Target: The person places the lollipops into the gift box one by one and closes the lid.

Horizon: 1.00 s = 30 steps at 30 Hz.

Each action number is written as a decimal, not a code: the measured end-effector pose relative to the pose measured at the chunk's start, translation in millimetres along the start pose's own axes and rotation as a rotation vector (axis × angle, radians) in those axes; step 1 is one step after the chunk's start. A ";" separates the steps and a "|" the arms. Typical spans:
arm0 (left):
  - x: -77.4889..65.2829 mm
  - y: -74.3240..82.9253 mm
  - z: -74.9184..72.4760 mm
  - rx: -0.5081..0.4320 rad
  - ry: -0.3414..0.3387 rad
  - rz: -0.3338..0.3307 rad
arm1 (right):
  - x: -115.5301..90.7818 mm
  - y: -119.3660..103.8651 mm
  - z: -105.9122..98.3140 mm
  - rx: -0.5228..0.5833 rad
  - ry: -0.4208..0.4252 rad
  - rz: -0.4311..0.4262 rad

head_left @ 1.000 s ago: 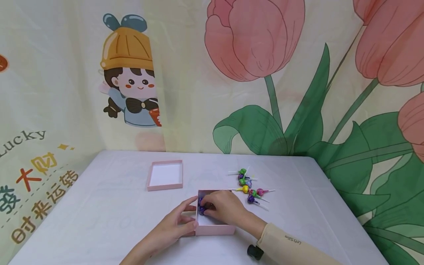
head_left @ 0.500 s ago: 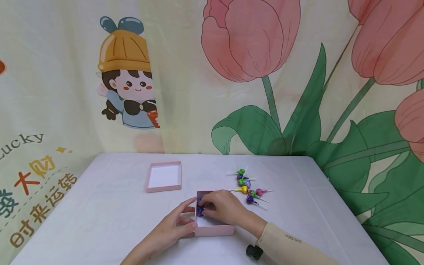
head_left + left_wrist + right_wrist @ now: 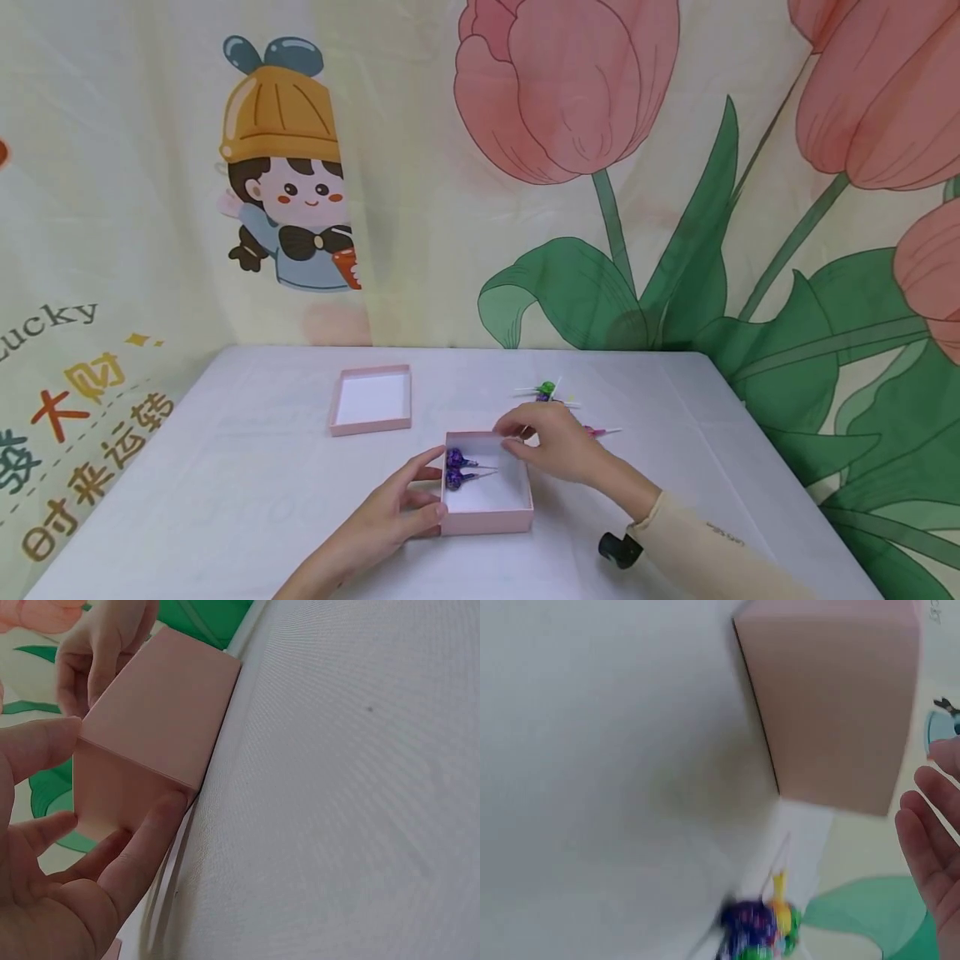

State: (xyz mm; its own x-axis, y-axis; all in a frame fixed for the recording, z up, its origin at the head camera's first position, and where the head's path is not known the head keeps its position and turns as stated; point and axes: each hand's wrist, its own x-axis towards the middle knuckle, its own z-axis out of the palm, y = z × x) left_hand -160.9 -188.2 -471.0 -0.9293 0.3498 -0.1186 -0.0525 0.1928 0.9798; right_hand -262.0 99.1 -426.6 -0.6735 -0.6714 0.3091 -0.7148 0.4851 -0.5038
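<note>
In the head view, a pink square box [image 3: 487,522] stands uncovered with two purple-wrapped lollipops [image 3: 455,477] lying side by side in it, heads against the left wall and sticks pointing right. My left hand [image 3: 390,508] touches the box's left side with spread, fairly straight fingers; the left wrist view shows the fingertips [image 3: 174,801] against the pink wall. Over the back right corner hovers my right hand [image 3: 558,442], fingers loosely bent with nothing seen between them. Behind it, loose lollipops [image 3: 546,388] lie on the table, partly hidden.
The pink box lid [image 3: 371,427] lies with its white inside up, at the back left of the white-covered table [image 3: 247,467]. A printed backdrop [image 3: 420,167] hangs behind. A black device [image 3: 619,550] sits by the right sleeve.
My right hand has lifted out of the box and moved right toward the loose lollipops, uncovering the two purple ones inside. My left hand stays at the box's side.
</note>
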 end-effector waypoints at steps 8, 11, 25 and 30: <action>1.5 -1.6 -0.3 0.003 -0.002 0.018 | -22.9 30.9 -44.4 -0.077 0.068 0.071; 1.5 -2.6 -0.6 0.006 -0.002 0.023 | -30.9 44.2 -53.8 -0.110 0.046 0.139; 0.7 -3.7 -0.8 0.000 -0.006 0.032 | -58.8 99.2 -59.1 -0.190 -0.020 0.241; 0.5 -4.1 -1.2 0.005 -0.002 0.035 | -61.1 105.2 -55.4 -0.171 -0.057 0.264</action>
State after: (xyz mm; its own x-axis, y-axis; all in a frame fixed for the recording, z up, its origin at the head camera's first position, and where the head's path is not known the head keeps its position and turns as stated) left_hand -161.6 -189.9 -474.9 -0.9299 0.3579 -0.0846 -0.0182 0.1851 0.9826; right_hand -306.5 222.2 -453.8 -0.8319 -0.5378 0.1370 -0.5410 0.7307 -0.4165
